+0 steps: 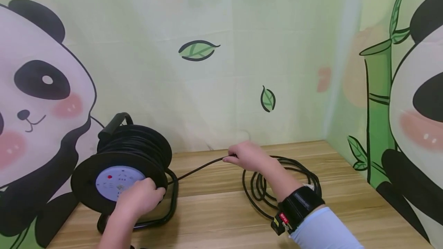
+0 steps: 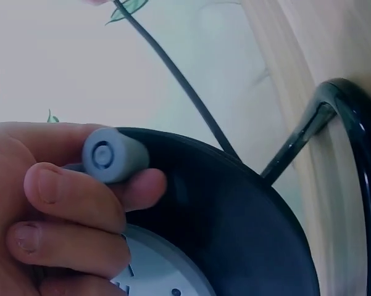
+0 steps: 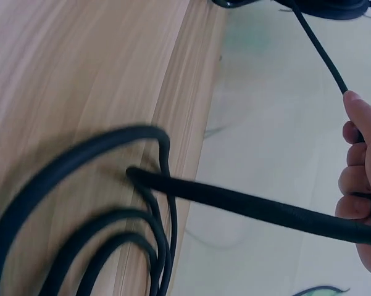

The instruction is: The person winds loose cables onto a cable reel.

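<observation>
A black cable reel [image 1: 83, 181] with a pale socket panel [image 1: 107, 185] stands on its tubular frame [image 1: 174, 195] at the left. My left hand [image 1: 140, 199] is at the right side of its front disc. In the left wrist view, those fingers curl round a grey crank knob [image 2: 114, 155] that sticks out from the disc. My right hand [image 1: 250, 157] grips the black cable [image 1: 200, 169], which runs fairly straight from the reel. Past that hand, the cable drops into loose loops [image 3: 105, 219] on the tabletop. Cable turns [image 1: 138, 143] are wound on the drum.
The wooden table [image 1: 207, 210] meets a pale green printed backdrop [image 1: 214, 103] at its far edge. A carrying handle [image 1: 112, 126] rises from the top of the reel. My right wrist wears a black strap [image 1: 300, 206] with a small device.
</observation>
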### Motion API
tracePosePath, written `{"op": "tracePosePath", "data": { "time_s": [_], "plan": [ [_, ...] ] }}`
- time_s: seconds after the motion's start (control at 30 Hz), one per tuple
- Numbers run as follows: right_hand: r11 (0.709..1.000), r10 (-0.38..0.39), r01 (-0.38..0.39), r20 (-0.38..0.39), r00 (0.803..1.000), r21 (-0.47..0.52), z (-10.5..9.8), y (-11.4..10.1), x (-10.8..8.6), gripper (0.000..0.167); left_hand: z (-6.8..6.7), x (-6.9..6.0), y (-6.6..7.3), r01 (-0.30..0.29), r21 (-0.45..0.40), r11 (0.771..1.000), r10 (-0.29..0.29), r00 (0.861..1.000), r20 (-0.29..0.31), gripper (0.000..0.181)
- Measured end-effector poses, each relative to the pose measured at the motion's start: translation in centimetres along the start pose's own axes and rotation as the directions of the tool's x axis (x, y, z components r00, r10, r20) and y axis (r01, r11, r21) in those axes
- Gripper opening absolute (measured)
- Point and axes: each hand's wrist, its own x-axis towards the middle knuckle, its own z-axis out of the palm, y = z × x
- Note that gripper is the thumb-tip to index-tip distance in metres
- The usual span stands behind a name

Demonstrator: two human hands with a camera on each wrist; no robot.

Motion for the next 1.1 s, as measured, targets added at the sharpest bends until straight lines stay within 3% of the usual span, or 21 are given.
{"op": "tracePosePath", "data": {
  "time_s": [0.23, 0.43, 0.73, 0.87, 1.1],
  "plan": [
    [0.999, -0.044, 0.043, 0.016, 0.999, 0.02, 0.2, -0.7, 0.3, 0.039, 0.4, 0.4, -0.1, 0.029, 0.013, 0.999, -0.03, 0.997, 0.064, 0.038],
    [0.993, -0.102, 0.1, 0.035, 0.994, 0.068, 0.0, -0.4, 0.2, 0.041, 0.4, 0.1, 0.2, 0.054, 0.035, 0.998, -0.056, 0.995, 0.079, 0.039],
    [0.993, -0.112, 0.11, 0.057, 0.992, 0.043, 0.4, -0.8, 0.4, 0.038, 0.7, 0.0, -0.3, 0.072, 0.024, 0.997, -0.074, 0.992, 0.105, 0.033],
    [0.993, -0.105, 0.1, 0.087, 0.991, 0.059, 0.8, -1.8, 0.9, 0.038, 1.1, -0.2, -0.9, 0.067, 0.031, 0.997, -0.07, 0.991, 0.112, 0.041],
    [0.992, -0.122, 0.119, 0.099, 0.987, 0.035, 1.6, -4.1, 2.2, 0.041, 1.2, -0.2, -2.1, 0.136, 0.043, 0.99, -0.142, 0.971, 0.193, 0.026]
  ]
}}
